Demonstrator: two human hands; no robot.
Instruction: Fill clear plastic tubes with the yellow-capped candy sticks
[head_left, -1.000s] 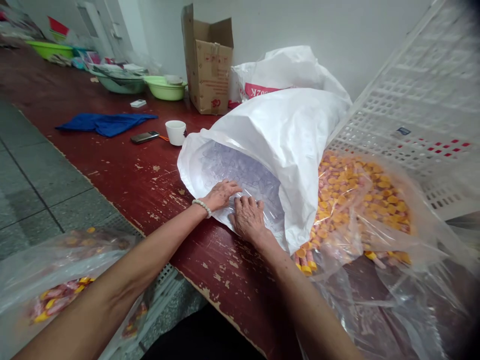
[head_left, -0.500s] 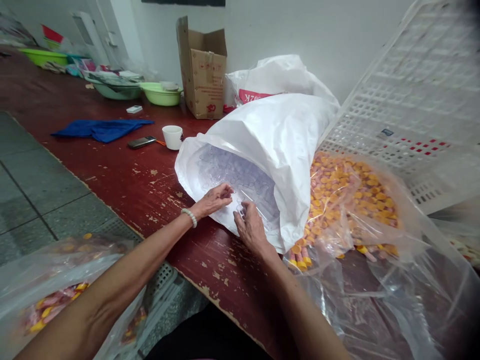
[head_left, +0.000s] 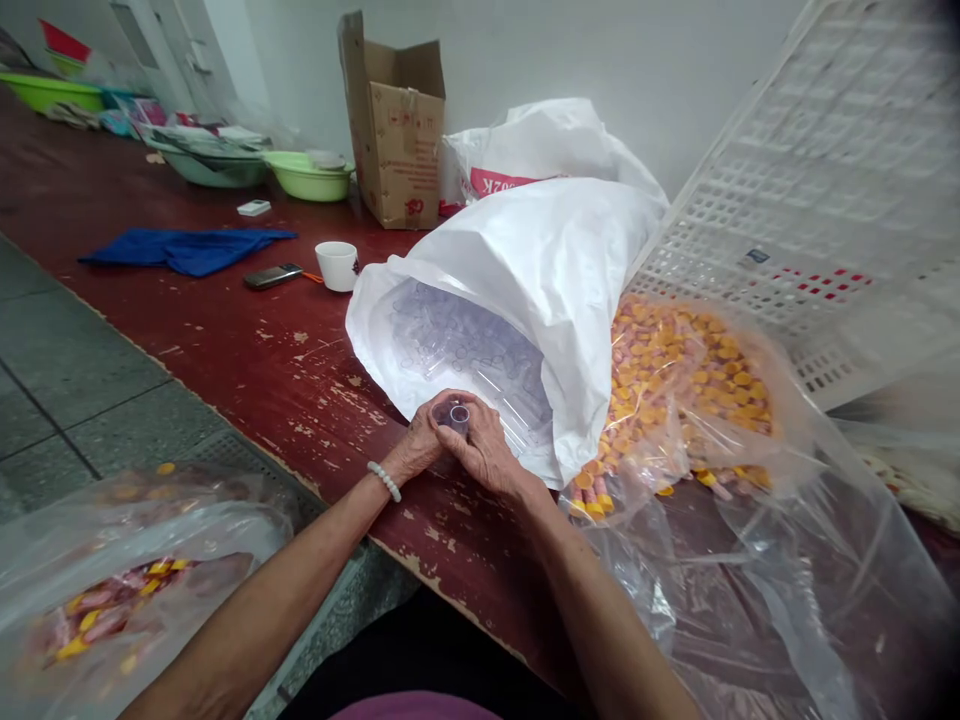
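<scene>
My left hand (head_left: 421, 440) and my right hand (head_left: 486, 448) meet in front of the mouth of a white sack (head_left: 547, 260). Between them they hold a few clear plastic tubes (head_left: 459, 418), whose round open ends point up at me; the fingers hide how many. The left hand is curled round one side, the right hand round the other. Inside the sack lies a heap of similar clear tubes (head_left: 480, 345). A pale bead bracelet (head_left: 385, 481) circles my left wrist.
Right of the sack, a clear bag (head_left: 697, 375) holds many pink tubes with yellow caps. A white crate (head_left: 817, 230) leans behind it. A cup (head_left: 337, 266), phone (head_left: 273, 276), blue cloth (head_left: 187, 248) and carton (head_left: 405, 140) stand left. Another filled bag (head_left: 112, 610) lies below the table edge.
Both hands have drawn back from the sack's opening towards me and come together. Clear tubes now show between them. The view has shifted slightly.
</scene>
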